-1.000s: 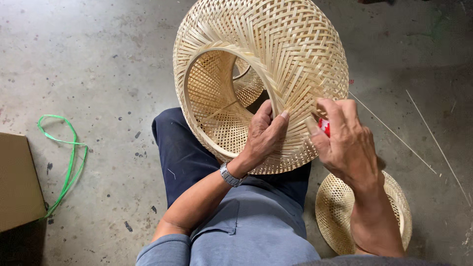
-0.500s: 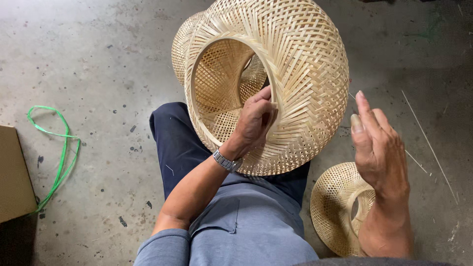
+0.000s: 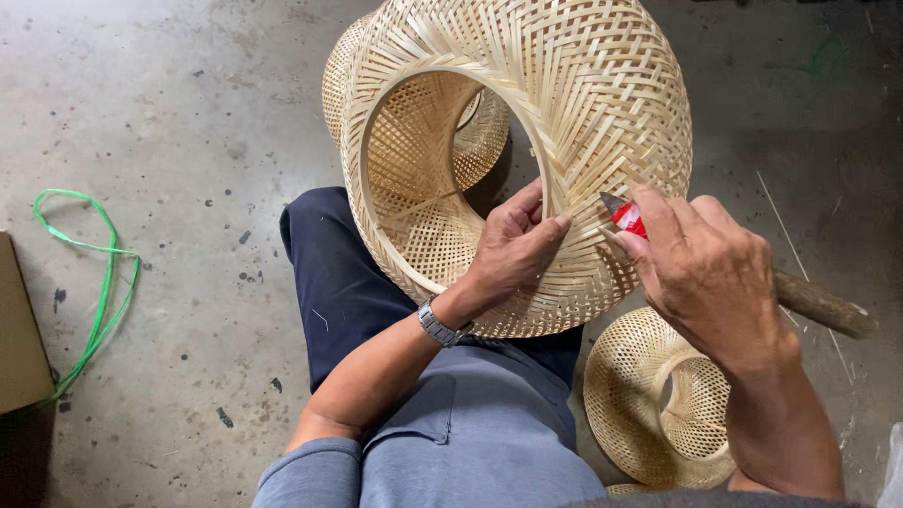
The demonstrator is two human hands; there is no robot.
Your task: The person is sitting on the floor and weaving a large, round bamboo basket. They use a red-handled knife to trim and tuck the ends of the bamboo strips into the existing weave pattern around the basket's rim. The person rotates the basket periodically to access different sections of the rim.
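Bamboo basket (image 3: 527, 141), L hand (image 3: 513, 245) inside rim.

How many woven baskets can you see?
3: a big basket held on the lap by the left hand, one behind it, one on the floor by the right arm. More may be hidden.

The big woven basket (image 3: 564, 122) rests on my lap, above my knee (image 3: 329, 263). My left hand (image 3: 513, 249) sits at its lower rim, fingers hooked inside the opening. My right hand (image 3: 705, 273) is just right of that, pressing a small tool (image 3: 623, 214) against the basket's outer wall. A second basket (image 3: 353, 66) lies behind the big one, to its left. A third basket (image 3: 640, 395) lies on the floor below and right of it, under my right forearm. A wooden stick (image 3: 823, 306) lies right of the big basket. A looped strap (image 3: 94, 282) and a box (image 3: 19, 339) lie far left of it.
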